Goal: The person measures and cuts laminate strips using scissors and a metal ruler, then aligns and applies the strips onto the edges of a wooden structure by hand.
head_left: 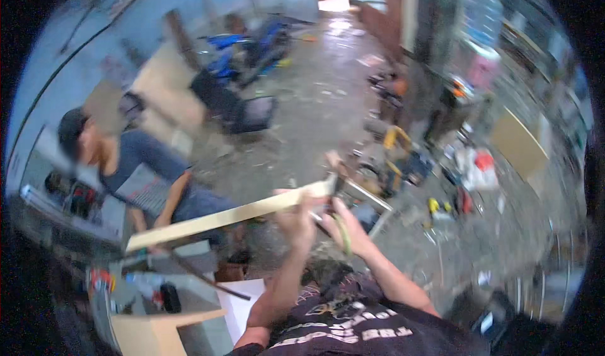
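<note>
A long, pale wooden strip point(220, 218) runs from the left, beside a seated co-worker, to the middle of the head view. My left hand point(296, 222) is closed around it near its right end. Close by, my right hand point(345, 225), with a greenish band on the wrist, has its fingers closed at that same end. A dark, narrow object point(338, 187) shows there between the fingers and the strip; blur hides its kind. Beyond my right hand a pale-edged frame point(378, 204) sits at an angle.
A co-worker point(142, 160) in grey sits at the left, near the strip's far end. Tools and clutter point(397, 160) lie on the floor ahead and right. A board point(520, 143) leans at the right; a water dispenser point(484, 66) stands behind. A cut panel point(148, 334) is at lower left.
</note>
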Tool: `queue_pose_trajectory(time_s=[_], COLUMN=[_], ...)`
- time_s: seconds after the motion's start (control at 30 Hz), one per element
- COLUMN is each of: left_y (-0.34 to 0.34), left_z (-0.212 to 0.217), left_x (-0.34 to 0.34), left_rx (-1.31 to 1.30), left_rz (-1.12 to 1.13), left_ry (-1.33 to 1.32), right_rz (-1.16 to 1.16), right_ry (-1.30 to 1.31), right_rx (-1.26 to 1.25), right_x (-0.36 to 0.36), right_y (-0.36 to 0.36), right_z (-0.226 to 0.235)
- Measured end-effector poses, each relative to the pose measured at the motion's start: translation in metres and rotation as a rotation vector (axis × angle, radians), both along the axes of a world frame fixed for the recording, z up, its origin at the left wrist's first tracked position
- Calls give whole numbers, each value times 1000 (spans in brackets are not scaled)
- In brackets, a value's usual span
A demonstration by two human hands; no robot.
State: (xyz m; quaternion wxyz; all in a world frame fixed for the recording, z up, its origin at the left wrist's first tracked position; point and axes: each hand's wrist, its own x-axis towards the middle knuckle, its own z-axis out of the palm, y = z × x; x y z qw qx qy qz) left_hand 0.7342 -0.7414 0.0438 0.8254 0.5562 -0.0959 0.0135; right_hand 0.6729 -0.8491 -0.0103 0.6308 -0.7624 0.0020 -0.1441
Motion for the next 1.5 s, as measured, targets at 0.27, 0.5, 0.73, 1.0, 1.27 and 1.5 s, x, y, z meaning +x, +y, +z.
queue_pose_trajectory(time_s=[0.27, 0.5, 0.73, 1.0, 1.27, 1.5], left_y=[-28, -16, 30, 175, 259, 275], left_z=[-52, -68, -124, -222, -217, -230], left_x=[9, 15, -2, -98, -176, -146], left_rx=[43, 235, 452, 971, 1044, 565], left_rz=[-165, -57, -12, 17, 205, 267], left_ry=[-79, -168, -59, 153, 393, 557], right_rz=[82, 64, 109, 244, 447, 552], right_ry=[-51, 13, 153, 794, 798, 859], right_rx=[75, 331, -173, -15, -160, -216], right_x=[-20, -7, -48, -106, -32, 52], right_y=[-16, -16, -25, -34, 5, 81], right_z=[-46, -77, -174, -281, -335, -284])
